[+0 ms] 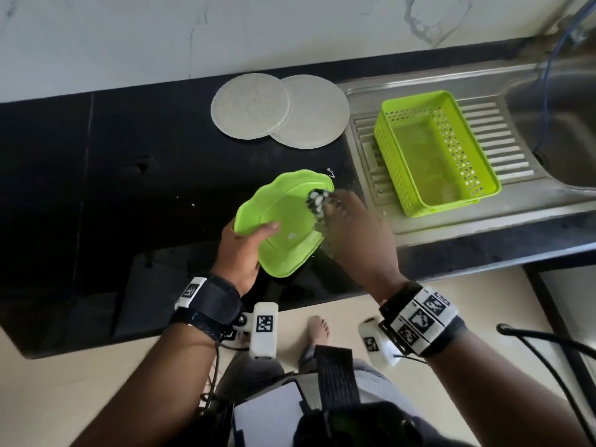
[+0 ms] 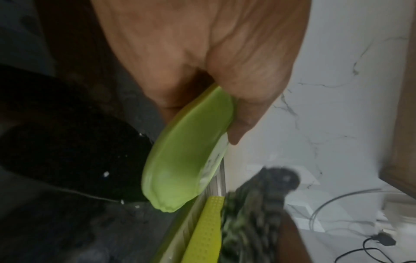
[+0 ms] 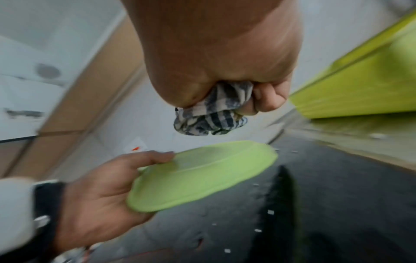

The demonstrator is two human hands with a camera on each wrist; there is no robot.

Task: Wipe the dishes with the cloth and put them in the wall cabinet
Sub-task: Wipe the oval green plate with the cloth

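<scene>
Left hand (image 1: 241,253) grips the green plate (image 1: 283,221) at its lower-left rim, thumb lying on the inner face and fingers curled beneath; the plate is held tilted above the black countertop (image 1: 96,175), at centre of the head view. Right hand (image 1: 351,233) is closed round a bunched checked cloth (image 1: 317,200); the cloth is at the plate's upper-right rim; the right wrist view shows the wad protruding below the curled fingers (image 3: 268,99) and hanging just above the plate, contact not confirmed; hand and cloth are motion-blurred in the head view. Water droplets (image 1: 193,204) lie on the countertop left of the plate.

Two pale round plates (image 1: 280,111) lie flat on the countertop at upper centre, overlapping, the left one on top. Green perforated basket (image 1: 435,153) stands on the ribbed steel drainboard (image 1: 503,140) at right of frame; its visible interior holds no dishes; the sink basin (image 1: 561,124) lies beyond it at far right. Marbled white wall (image 1: 225,33) runs across the top of the frame. Wall cabinet interior is not visible in any view.
</scene>
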